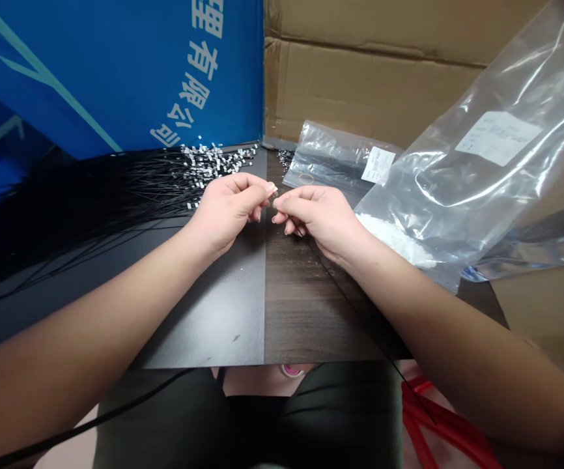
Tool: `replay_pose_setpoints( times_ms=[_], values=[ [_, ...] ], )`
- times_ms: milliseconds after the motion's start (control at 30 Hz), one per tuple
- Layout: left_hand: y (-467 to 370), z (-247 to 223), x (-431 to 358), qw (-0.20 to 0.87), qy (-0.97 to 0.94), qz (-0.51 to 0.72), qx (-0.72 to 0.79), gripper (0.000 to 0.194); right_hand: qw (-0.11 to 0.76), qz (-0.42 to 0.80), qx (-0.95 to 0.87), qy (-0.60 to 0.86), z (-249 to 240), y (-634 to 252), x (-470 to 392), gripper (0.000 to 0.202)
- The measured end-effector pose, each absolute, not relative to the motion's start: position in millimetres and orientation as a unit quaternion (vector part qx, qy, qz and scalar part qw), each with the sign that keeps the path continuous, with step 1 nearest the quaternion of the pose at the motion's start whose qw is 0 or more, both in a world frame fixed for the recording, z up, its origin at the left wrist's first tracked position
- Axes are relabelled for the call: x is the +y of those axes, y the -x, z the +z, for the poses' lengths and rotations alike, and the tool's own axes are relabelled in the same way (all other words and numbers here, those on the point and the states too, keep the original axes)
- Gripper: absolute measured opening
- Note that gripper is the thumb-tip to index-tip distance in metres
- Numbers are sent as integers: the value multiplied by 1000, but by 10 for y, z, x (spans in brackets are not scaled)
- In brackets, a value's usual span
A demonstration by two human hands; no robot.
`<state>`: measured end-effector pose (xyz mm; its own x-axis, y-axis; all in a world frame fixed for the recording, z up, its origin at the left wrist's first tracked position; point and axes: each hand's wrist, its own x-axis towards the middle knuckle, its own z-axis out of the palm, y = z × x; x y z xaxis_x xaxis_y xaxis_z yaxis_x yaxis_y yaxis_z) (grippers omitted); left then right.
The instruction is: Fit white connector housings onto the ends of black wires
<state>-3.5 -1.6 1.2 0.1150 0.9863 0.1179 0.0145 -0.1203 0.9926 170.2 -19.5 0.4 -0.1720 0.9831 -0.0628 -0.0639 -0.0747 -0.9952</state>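
Head view: a thin black wire (pixel 348 299) slants down-right from the pinching right hand (pixel 322 212). The left hand (pixel 228 210) pinches narrowly, contents unclear.

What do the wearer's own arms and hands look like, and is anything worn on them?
The left hand and right hand wear no gloves, and no rings show. The left forearm and right forearm are bare, without visible sleeves, watch or markings.

Room between forearms (pixel 130 299) (black wire (pixel 333 279) across)
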Motion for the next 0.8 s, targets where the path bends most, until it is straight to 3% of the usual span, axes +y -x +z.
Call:
replay_pose_setpoints(
  times_ms=[800],
  values=[
    [46,0,-12,471,-582,492,445,20,467,564,-507,454,-54,-1687,-182,12]
  ],
)
